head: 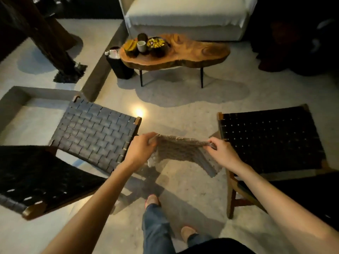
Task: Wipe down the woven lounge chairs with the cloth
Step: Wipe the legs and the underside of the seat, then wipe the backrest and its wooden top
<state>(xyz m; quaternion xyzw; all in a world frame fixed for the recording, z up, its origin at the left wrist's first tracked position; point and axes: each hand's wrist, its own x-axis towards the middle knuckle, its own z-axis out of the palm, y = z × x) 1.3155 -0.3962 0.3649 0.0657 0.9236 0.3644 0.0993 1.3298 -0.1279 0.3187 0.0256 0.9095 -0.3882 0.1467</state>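
**A:** Where is the cloth?

**B:** On the near side of the wooden worktop (192,52), well apart from it and held up over the floor (183,99); the cloth (181,151) is pulled out wide along its top edge, and its lower part hangs loose.

**A:** And the grips?

**B:** The left grip (141,148) has its fingers curled round the cloth's left top corner; the right grip (222,153) pinches the right top corner between thumb and fingers; both arms are bare and reach forward.

**A:** The chairs?

**B:** Both stand nearer than the worktop; the left chair (95,132) is to its near left, with grey woven straps on a wooden frame; the right chair (269,140) is to its near right, with a darker weave; the cloth hangs in the gap between them, apart from both.

**A:** What does the worktop carry?

**B:** A pale cup (141,45) and a dark bowl (156,43) with something yellow in it, both toward its left end; the other dark pieces there are too dim to name; a black container (119,67) stands on the floor just beside that end; a white upholstered seat (185,13) lies beyond the worktop.
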